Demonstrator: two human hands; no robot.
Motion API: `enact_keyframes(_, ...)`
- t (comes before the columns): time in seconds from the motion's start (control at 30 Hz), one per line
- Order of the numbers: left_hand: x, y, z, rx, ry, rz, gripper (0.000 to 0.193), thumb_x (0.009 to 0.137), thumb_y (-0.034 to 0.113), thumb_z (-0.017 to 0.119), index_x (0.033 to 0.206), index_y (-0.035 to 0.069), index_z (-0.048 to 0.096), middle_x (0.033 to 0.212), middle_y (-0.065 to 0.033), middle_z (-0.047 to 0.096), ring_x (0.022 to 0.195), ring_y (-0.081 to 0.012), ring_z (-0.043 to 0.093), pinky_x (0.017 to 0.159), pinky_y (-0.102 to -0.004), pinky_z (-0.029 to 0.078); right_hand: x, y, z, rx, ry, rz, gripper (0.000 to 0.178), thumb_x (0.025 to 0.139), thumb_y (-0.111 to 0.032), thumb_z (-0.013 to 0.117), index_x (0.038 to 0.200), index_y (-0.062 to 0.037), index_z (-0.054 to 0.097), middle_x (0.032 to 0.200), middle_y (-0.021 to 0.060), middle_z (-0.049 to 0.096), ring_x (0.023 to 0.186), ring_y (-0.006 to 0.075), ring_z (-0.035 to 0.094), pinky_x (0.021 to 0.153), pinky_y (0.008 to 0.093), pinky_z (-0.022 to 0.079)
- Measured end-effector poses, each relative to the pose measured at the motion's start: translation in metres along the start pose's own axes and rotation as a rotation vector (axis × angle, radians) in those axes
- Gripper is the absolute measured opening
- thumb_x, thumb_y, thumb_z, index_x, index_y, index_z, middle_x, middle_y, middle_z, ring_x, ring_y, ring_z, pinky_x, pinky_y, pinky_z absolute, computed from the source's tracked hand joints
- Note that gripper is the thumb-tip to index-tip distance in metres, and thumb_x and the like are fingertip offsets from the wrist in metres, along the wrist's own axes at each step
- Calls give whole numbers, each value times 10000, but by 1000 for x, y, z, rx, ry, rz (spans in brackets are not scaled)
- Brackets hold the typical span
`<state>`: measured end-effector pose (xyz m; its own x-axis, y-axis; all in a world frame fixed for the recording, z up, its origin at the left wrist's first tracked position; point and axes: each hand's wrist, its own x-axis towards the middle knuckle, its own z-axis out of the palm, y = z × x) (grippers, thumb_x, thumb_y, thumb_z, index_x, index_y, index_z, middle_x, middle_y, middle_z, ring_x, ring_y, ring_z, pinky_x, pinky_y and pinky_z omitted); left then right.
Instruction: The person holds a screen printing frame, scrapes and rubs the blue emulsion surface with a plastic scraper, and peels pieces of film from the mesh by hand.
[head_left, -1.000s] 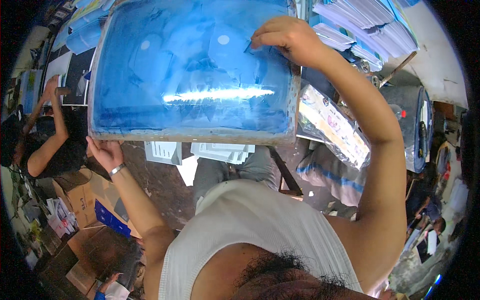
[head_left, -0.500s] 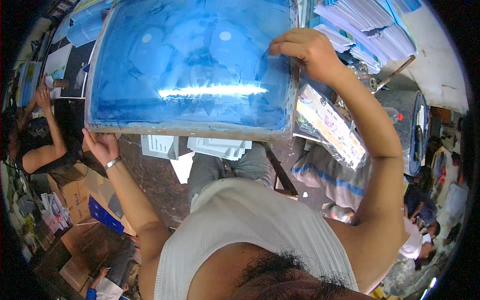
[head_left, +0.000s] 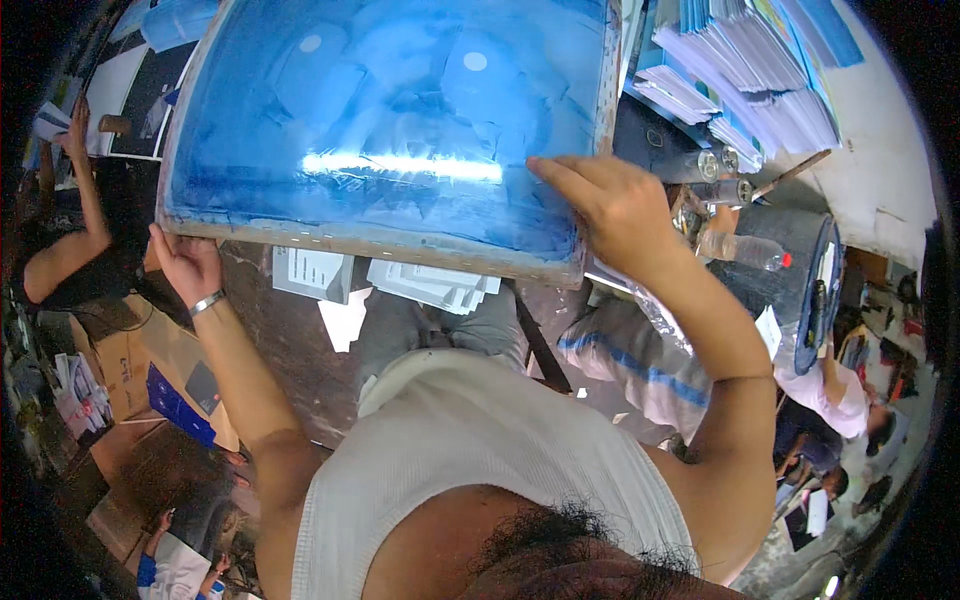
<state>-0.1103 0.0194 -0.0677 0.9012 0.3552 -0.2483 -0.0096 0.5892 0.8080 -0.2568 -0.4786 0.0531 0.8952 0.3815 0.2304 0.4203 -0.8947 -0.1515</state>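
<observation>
A large screen-printing frame (head_left: 330,244) with a glossy blue mesh (head_left: 380,110) is tilted up in front of me. Two pale round spots show on the mesh, and a bright band of light reflects off it. My left hand (head_left: 190,268) is closed around the frame's near left corner, part of its fingers hidden underneath. Over the right side of the mesh lies my right hand (head_left: 612,205), its fingertips pressed together at the blue surface; whatever they pinch, if anything, is too small to make out. Below the near edge, white printed sheets (head_left: 430,287) stick out above my lap.
Stacked printed papers (head_left: 735,60) stand at the upper right. Glass jars (head_left: 722,192) and a clear bottle with a red cap (head_left: 742,250) are beside my right arm. A blue-striped sack (head_left: 640,370) sits lower right, cardboard boxes (head_left: 115,350) at left. A co-worker's arm (head_left: 85,215) is far left.
My right hand has come lower and nearer across the mesh, its elbow dropping. The left hand keeps its hold on the corner. The whole view has shifted slightly.
</observation>
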Motion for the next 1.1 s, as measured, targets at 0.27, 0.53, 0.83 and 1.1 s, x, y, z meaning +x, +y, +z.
enact_keyframes(0.27,10,2,-22,-40,-65,-6,428,1027,373,469,1303,62,574,1349,-94,588,1238,-258,533,1085,-442,385,29,-30,18,155,290,400,303,834,-97,691,1133,-87,644,835,160,711,692,349,697,617,423,552)
enact_keyframes(0.53,-2,1,-6,-25,58,-11,436,1041,324,430,1385,66,503,1395,-108,551,1291,-270,503,1115,-474,371,53,-43,32,106,280,629,357,811,-83,697,1163,-95,638,785,196,697,647,332,695,598,407,552)
enact_keyframes(0.83,-8,-1,-1,33,98,-27,493,985,444,513,1330,95,562,1323,-87,604,1230,-280,540,1096,-468,382,60,-51,38,63,242,725,356,825,-80,682,1177,-104,634,784,199,695,649,341,694,597,415,549)
enact_keyframes(1.1,11,-5,-41,-67,-110,-22,400,1005,347,512,1317,102,566,1266,-80,626,1213,-264,549,1097,-449,393,74,-68,41,48,200,639,332,838,-60,657,1163,-128,650,803,180,685,679,344,682,612,414,540)
